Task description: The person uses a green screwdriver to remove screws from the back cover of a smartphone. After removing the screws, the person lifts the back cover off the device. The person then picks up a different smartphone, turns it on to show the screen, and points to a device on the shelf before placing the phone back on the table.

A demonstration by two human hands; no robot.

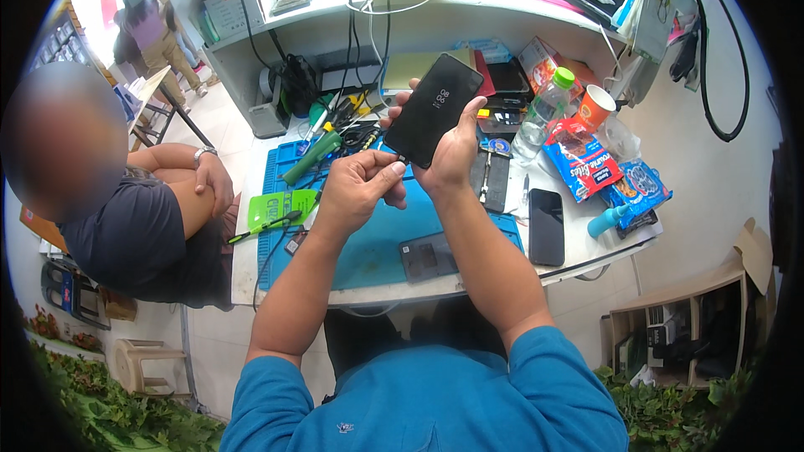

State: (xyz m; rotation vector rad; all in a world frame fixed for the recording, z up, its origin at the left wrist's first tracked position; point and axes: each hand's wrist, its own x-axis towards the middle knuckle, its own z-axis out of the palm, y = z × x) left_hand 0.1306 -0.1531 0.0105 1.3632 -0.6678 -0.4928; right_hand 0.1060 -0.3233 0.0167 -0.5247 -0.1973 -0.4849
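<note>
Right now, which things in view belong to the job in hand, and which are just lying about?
Likely in the job:
- black phone, in the right hand, left hand at its lower end
- blue mat below

Probably just lying about:
- green-capped bottle
- orange cup
- snack packets

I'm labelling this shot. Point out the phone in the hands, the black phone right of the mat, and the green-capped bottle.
Held phone [433, 109], head view: screen centre.
Tabletop phone [547, 228], head view: screen centre.
Green-capped bottle [537, 124], head view: clear body.

Room over the middle of the mat [385, 241]; its back is blocked by cables [360, 135] and, seemingly overhead, a phone [431, 117]
</note>
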